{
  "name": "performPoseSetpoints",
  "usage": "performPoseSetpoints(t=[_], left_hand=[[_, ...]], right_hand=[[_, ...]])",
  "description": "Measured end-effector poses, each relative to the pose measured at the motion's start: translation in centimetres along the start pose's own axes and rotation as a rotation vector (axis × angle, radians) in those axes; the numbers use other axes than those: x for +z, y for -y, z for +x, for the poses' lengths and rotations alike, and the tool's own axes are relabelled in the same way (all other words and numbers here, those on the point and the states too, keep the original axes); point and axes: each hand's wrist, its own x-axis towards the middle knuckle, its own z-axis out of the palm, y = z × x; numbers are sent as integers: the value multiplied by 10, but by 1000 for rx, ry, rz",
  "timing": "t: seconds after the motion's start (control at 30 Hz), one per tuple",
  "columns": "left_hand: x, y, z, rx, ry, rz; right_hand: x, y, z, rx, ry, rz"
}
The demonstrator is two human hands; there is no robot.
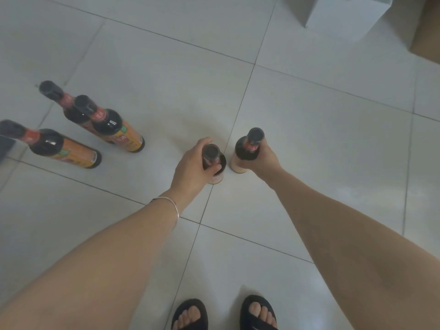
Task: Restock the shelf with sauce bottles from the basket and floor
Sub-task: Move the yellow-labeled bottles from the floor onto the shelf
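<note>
Over grey floor tiles point(309, 115), both arms reach down; left hand point(190, 167) and right hand point(264, 160) each have fingers wrapped around a bottle neck.

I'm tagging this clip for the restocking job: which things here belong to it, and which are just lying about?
Part of the job:
- bottle in the left hand
- bottle in the right hand
- three standing bottles on the floor

Just lying about:
- white box
- cardboard box
</note>
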Motion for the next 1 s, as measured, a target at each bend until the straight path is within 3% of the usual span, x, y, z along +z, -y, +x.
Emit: performPoseSetpoints(t=[0.13, 0.47, 0.73, 1.0], left_hand=[[2, 5, 8, -49, 23, -119], [-39, -42, -30, -74, 70, -92], [-139, -135, -84, -95, 81, -57], [-259, -232, -126, -79, -35, -75]], right_hand=[[7, 0, 5, -62, -36, -10], [-22, 52, -63, 3, -50, -194], [-75, 162, -154, -22, -2, -238], [-124, 302, -224, -148, 5, -260]])
